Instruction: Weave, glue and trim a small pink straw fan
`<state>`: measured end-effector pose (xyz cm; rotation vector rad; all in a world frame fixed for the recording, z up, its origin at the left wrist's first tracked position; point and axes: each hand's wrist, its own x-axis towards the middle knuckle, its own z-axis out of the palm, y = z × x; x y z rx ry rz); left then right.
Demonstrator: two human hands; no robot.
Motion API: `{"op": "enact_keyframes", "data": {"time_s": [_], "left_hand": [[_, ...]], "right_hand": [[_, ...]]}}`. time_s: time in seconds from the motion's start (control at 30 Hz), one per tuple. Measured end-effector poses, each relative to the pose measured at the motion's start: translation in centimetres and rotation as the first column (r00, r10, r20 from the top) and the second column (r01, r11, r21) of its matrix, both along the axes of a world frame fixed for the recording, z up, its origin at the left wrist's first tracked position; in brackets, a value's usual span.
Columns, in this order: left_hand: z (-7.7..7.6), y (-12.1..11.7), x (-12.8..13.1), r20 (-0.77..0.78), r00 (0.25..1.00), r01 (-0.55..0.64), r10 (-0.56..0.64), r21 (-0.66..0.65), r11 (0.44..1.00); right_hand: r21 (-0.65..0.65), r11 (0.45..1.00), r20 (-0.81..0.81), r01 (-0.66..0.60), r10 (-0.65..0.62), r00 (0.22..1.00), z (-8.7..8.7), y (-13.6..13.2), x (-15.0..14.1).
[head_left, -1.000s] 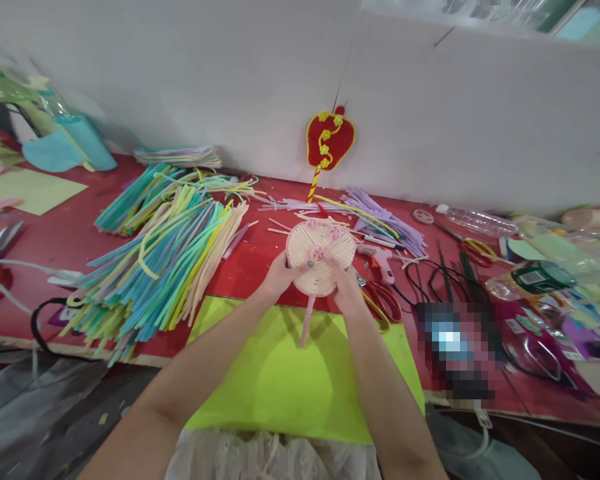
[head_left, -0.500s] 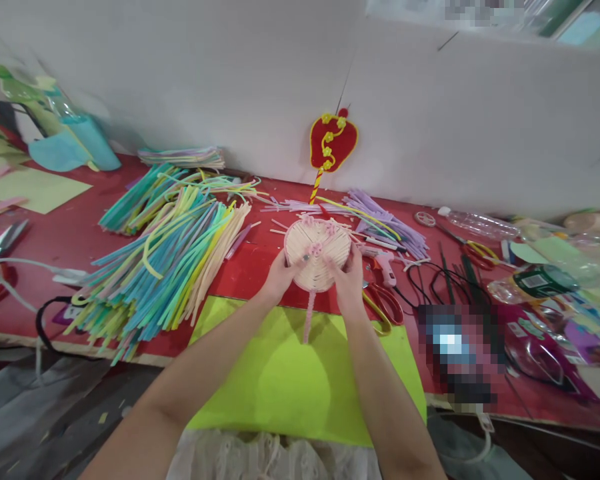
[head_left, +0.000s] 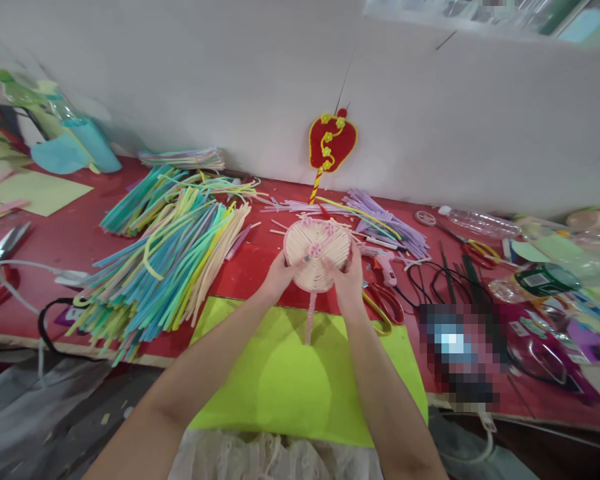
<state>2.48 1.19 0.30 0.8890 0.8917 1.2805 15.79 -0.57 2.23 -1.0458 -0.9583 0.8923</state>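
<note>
Between my two hands is a round, cream-coloured hand fan (head_left: 317, 257) with a pink edge, small pink flowers on its face and a twisted pink handle pointing down toward me. My left hand (head_left: 280, 272) grips its left rim, thumb on the front. On the opposite rim, my right hand (head_left: 350, 272) holds it the same way. The fingers behind the fan are hidden. Below the handle lies a bright yellow-green sheet (head_left: 290, 380) on the red table (head_left: 233, 277). A red fan with yellow trim (head_left: 334, 143) leans against the wall behind.
Left, a big heap of pastel pipe cleaners (head_left: 165, 260) and scissors (head_left: 3, 257). Purple pipe cleaners (head_left: 387, 223) lie behind the fan. Right are a pink glue gun (head_left: 387, 268), red-and-yellow-handled scissors (head_left: 385, 307), black cables (head_left: 433, 280), a blurred-out object (head_left: 460, 353) and plastic bottles (head_left: 485, 223).
Almost nothing differs. Both hands keep the same hold on the cream fan, and the view has shifted very slightly.
</note>
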Motion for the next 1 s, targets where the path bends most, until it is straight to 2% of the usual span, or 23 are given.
{"op": "enact_keyframes", "data": {"time_s": [0.13,0.2,0.23,0.3,0.37,0.43,0.53,0.6,0.8,1.0], "left_hand": [[0.4,-0.1,0.0,-0.038,0.999,-0.008,0.008,-0.001,1.0],[0.6,-0.2,0.0,-0.045,0.999,-0.016,0.016,-0.001,1.0],[0.6,-0.3,0.0,-0.041,0.999,-0.02,0.02,0.001,1.0],[0.7,-0.3,0.1,-0.031,0.999,-0.033,0.034,0.007,0.999],[0.7,-0.3,0.1,-0.034,0.998,-0.052,0.053,0.018,0.998],[0.7,-0.3,0.0,-0.045,0.998,-0.05,0.051,0.031,0.998],[0.7,-0.4,0.0,-0.042,0.999,-0.004,0.005,0.035,0.999],[0.5,-0.4,0.0,-0.036,0.999,0.013,-0.012,0.026,1.0],[-0.4,-0.1,-0.2,-0.064,0.998,0.001,0.001,0.029,1.0],[-0.5,-0.1,-0.3,-0.035,0.999,0.025,-0.024,0.023,0.999]], "right_hand": [[0.018,0.999,0.07,-0.033,0.032,0.997,-0.3,0.1,0.0],[0.048,0.999,0.167,0.023,-0.03,0.985,-0.2,-0.1,0.1],[0.085,0.993,0.249,0.084,-0.103,0.963,-0.1,-0.2,0.2],[0.22,0.948,0.434,0.23,-0.306,0.847,0.2,-0.7,0.4],[0.374,0.88,0.574,0.294,-0.468,0.672,0.4,-1.1,0.5],[0.456,0.85,0.663,0.264,-0.522,0.536,0.4,-1.5,0.4],[0.46,0.871,0.757,0.174,-0.487,0.435,0.1,-1.7,-0.3],[0.442,0.887,0.786,0.131,-0.454,0.42,-0.1,-1.7,-0.7],[0.371,0.927,0.822,0.051,-0.354,0.446,-0.3,-1.5,-0.7],[0.346,0.938,0.845,0.007,-0.314,0.433,-0.4,-1.4,-0.6]]}}
